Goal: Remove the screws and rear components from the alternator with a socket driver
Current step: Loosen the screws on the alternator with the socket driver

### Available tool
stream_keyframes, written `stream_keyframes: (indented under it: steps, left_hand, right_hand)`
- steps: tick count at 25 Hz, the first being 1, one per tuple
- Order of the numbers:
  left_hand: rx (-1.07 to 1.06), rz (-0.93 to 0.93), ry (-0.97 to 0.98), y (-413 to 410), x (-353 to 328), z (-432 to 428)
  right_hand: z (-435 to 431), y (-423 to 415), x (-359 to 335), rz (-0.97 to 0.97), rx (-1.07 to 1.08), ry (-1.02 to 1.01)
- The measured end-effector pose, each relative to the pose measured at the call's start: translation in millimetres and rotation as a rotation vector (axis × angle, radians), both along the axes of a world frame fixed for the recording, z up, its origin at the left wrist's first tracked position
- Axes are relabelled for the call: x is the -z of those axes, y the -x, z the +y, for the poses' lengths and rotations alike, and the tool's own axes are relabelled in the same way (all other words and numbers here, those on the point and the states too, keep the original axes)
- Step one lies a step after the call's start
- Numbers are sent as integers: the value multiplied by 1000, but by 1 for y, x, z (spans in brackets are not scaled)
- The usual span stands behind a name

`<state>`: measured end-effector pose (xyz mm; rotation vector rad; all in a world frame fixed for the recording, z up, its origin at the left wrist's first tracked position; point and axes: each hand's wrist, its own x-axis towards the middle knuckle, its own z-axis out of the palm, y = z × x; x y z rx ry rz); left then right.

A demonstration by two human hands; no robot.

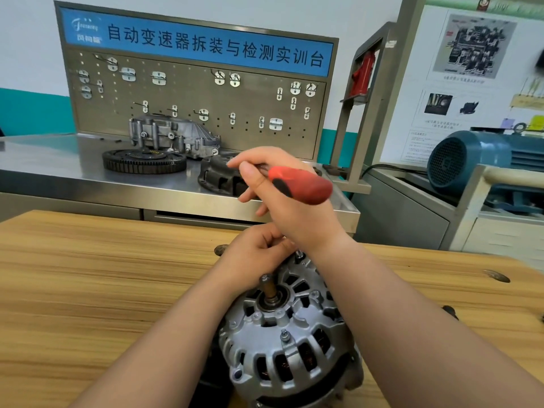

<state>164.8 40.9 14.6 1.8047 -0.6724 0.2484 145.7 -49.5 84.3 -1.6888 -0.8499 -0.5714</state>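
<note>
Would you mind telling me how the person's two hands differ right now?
The right hand is raised, gripping the red-handled driver; the left hand sits lower, on the far edge of the alternator, holding no tool that shows. The right hand is above the left hand. Both are bare.

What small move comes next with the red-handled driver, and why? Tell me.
Probably lower the red-handled socket driver toward the far edge of the silver ribbed alternator. The right hand holds it raised, clear of the housing, while the left hand fingers something at that far edge, so the tool is not yet seated on any screw.
</note>
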Motion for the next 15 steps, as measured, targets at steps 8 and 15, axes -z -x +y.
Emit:
stream_keyframes:
  steps: [8, 15]
  left_hand:
    - [30, 12, -2, -3, 2, -1]
    - [59, 25, -7, -2, 0, -3]
  right_hand:
    - [1, 0, -2, 134, -49, -90]
    - [0, -1, -7, 419, -233, -275]
